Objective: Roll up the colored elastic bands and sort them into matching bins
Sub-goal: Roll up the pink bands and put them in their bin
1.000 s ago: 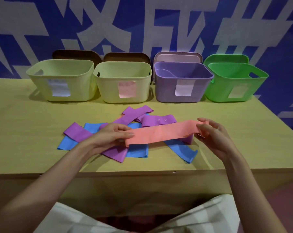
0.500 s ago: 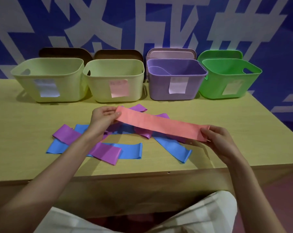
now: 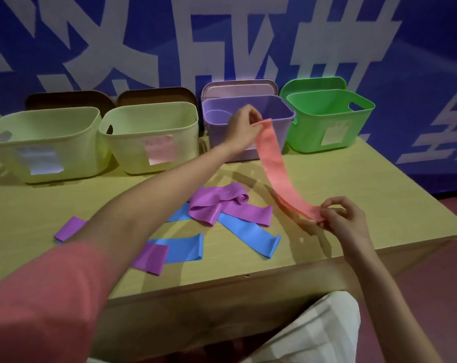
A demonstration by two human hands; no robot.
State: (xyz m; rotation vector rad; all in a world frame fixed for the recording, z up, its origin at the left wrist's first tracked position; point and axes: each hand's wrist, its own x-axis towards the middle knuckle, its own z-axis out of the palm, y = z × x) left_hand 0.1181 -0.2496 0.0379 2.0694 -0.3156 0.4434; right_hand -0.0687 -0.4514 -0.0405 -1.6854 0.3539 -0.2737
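A pink elastic band (image 3: 277,170) stretches through the air between my hands. My left hand (image 3: 244,128) pinches its far end high up, in front of the purple bin (image 3: 285,111). Near the table's front right, my right hand (image 3: 344,221) pinches its near end. Purple bands (image 3: 222,205) and blue bands (image 3: 248,233) lie loose on the table (image 3: 38,205) below. A pale green bin with a pink label (image 3: 150,140) stands left of the purple bin.
Along the back stand several bins: a pale green one with a white label (image 3: 42,142) at far left and a bright green one (image 3: 329,119) at far right. Lids lean behind them against the blue wall. The table's front edge runs close to my lap.
My left hand has lifted the band's end up and away toward the purple bin. My right hand stayed low at the front right, so the band now slopes steeply.
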